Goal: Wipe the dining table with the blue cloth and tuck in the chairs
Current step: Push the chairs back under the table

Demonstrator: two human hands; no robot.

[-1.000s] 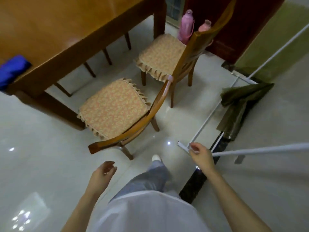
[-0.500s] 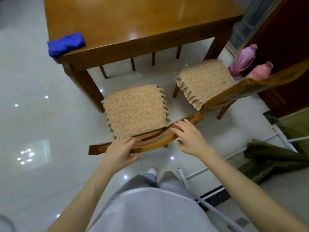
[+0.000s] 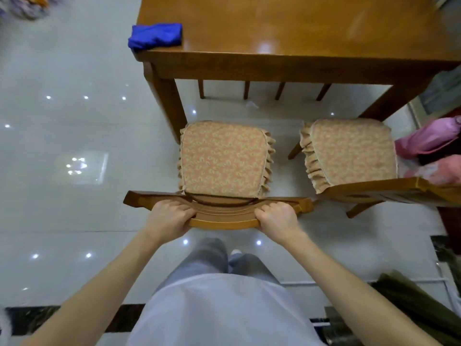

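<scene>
A wooden chair (image 3: 224, 216) with a ruffled floral cushion stands right in front of me, facing the dining table (image 3: 287, 38); its seat is outside the table edge. My left hand (image 3: 169, 217) and my right hand (image 3: 278, 217) both grip its curved backrest. A second cushioned chair (image 3: 349, 151) stands to the right, also clear of the table. The blue cloth (image 3: 156, 36) lies bunched on the table's near left corner.
Legs of other chairs (image 3: 262, 89) show under the table's far side. Pink bottles (image 3: 429, 138) stand at the right beside the second chair. An olive cloth on a white rack (image 3: 419, 303) is at the lower right. Glossy tiled floor spreads to the left.
I have turned square to the table. Both hands, loose at my sides a second ago, reached the near chair's backrest and now grip it firmly.
</scene>
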